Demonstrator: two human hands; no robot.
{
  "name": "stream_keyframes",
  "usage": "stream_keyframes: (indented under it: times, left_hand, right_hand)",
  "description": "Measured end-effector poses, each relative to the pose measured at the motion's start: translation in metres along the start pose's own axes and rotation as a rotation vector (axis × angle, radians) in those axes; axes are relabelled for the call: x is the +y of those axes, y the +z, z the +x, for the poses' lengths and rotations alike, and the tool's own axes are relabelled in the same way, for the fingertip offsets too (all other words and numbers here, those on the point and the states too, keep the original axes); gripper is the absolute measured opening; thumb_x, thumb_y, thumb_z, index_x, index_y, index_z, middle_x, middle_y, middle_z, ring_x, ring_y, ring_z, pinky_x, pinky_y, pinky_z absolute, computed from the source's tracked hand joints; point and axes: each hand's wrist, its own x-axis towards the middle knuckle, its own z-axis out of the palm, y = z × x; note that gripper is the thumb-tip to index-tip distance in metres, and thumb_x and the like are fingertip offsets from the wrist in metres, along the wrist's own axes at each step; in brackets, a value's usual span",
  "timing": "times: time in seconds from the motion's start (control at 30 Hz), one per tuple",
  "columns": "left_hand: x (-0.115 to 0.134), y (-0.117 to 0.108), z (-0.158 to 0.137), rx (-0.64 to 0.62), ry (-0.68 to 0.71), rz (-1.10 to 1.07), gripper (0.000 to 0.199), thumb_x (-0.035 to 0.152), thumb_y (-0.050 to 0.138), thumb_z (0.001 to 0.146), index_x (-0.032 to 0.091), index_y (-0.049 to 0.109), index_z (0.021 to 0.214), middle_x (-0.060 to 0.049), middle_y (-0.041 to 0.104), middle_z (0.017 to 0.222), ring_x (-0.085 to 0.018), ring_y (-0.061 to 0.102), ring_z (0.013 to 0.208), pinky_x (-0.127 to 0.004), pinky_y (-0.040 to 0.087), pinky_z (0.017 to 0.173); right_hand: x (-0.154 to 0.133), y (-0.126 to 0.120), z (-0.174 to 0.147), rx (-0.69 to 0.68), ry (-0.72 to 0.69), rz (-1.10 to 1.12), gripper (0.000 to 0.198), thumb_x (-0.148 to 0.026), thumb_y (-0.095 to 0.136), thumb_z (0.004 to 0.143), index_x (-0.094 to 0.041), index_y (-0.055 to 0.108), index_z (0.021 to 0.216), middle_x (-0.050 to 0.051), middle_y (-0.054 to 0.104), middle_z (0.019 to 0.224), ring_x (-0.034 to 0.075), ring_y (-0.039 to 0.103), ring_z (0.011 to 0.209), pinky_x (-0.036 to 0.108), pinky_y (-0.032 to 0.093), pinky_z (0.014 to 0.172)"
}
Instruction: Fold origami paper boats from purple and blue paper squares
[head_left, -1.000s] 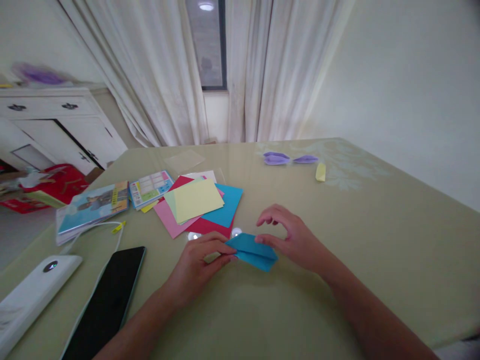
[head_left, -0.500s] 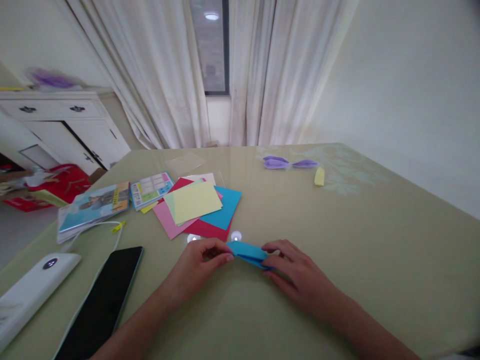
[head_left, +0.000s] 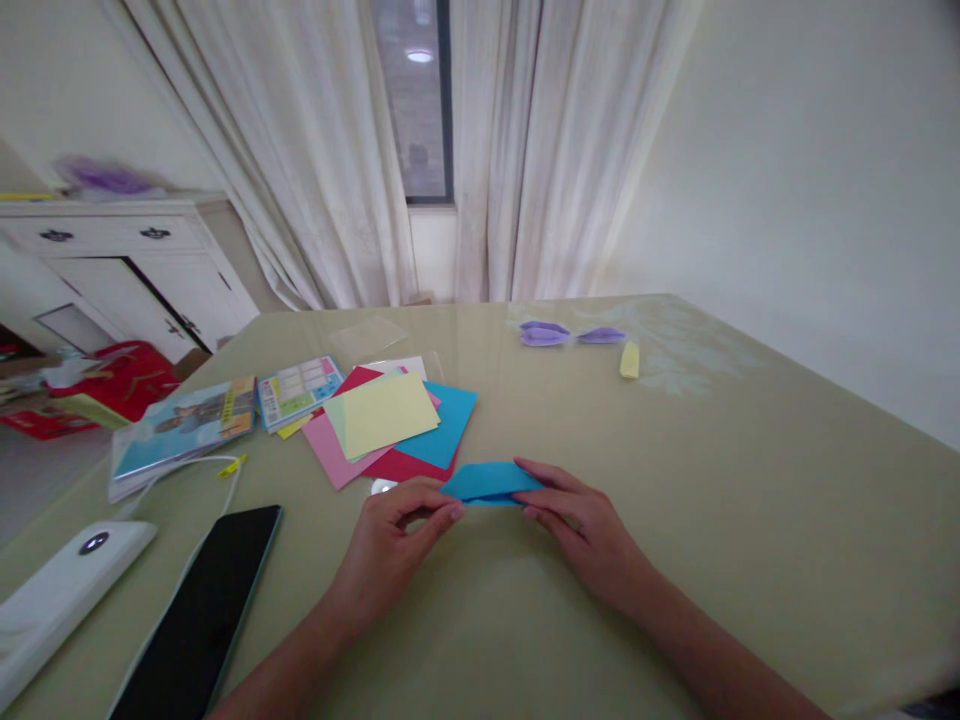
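We hold a sharply creased blue origami paper (head_left: pixel 491 481) over the smooth tabletop (head_left: pixel 712 520), near loose coloured sheets (head_left: pixel 390 412); its long axis runs left to right, tapering leftward. Our left hand (head_left: pixel 390 540) pinches that tip, nearly closed; our right hand (head_left: pixel 589 530), half-curled, grips the other end.

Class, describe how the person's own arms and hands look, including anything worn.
The bare left hand and bare right hand wear no gloves; no rings or markings can be made out. The left forearm and right forearm are bare too, with no sleeve, watch or bracelet in view.
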Motion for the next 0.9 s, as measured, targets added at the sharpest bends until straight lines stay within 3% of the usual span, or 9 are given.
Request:
stream_keyframes:
  times: [0.1,0.27,0.53,0.73,0.9]
  left_hand:
    - [-0.002,-0.002,0.001,0.013,0.097,0.001,0.006,0.034,0.086,0.088,0.033,0.089,0.093,-0.001,0.084,0.096,-0.016,0.079,0.086,-0.021,0.062,0.077]
    - [-0.002,-0.007,0.005,-0.015,0.19,-0.028,0.017,0.045,0.089,0.085,0.033,0.089,0.097,-0.003,0.084,0.094,-0.017,0.08,0.085,-0.021,0.064,0.074]
    - [-0.003,-0.009,0.007,-0.09,0.336,0.102,0.017,0.044,0.08,0.095,0.03,0.088,0.101,-0.005,0.082,0.1,-0.018,0.079,0.086,-0.024,0.063,0.076]
    - [0.001,-0.005,0.007,-0.056,0.219,-0.026,0.007,0.027,0.08,0.095,0.028,0.085,0.089,-0.001,0.082,0.095,-0.014,0.077,0.081,-0.019,0.06,0.073]
    - [0.006,0.001,0.005,-0.004,0.07,-0.145,0.007,0.027,0.083,0.09,0.026,0.085,0.083,-0.001,0.08,0.086,-0.014,0.074,0.074,-0.018,0.057,0.063]
  right_hand:
    - [0.003,-0.002,0.003,0.084,-0.057,0.012,0.027,-0.024,0.064,0.106,-0.03,0.082,0.125,0.008,0.066,0.153,0.026,0.071,0.132,0.042,0.056,0.115]
    - [0.0,-0.01,0.003,0.127,-0.135,0.034,0.022,-0.025,0.07,0.104,-0.032,0.085,0.118,0.008,0.074,0.142,0.025,0.076,0.122,0.037,0.064,0.103]
    - [-0.005,-0.014,0.006,0.212,-0.205,0.044,0.016,-0.026,0.072,0.103,-0.03,0.086,0.111,0.01,0.075,0.135,0.024,0.075,0.121,0.034,0.064,0.1]
    - [-0.006,-0.014,0.007,0.223,-0.221,0.062,0.014,-0.026,0.072,0.103,-0.028,0.085,0.103,0.009,0.078,0.125,0.023,0.076,0.112,0.034,0.064,0.096]
    - [-0.008,-0.012,0.009,0.245,-0.188,0.124,0.012,-0.023,0.076,0.099,-0.029,0.086,0.103,0.009,0.077,0.129,0.025,0.075,0.117,0.036,0.064,0.1]
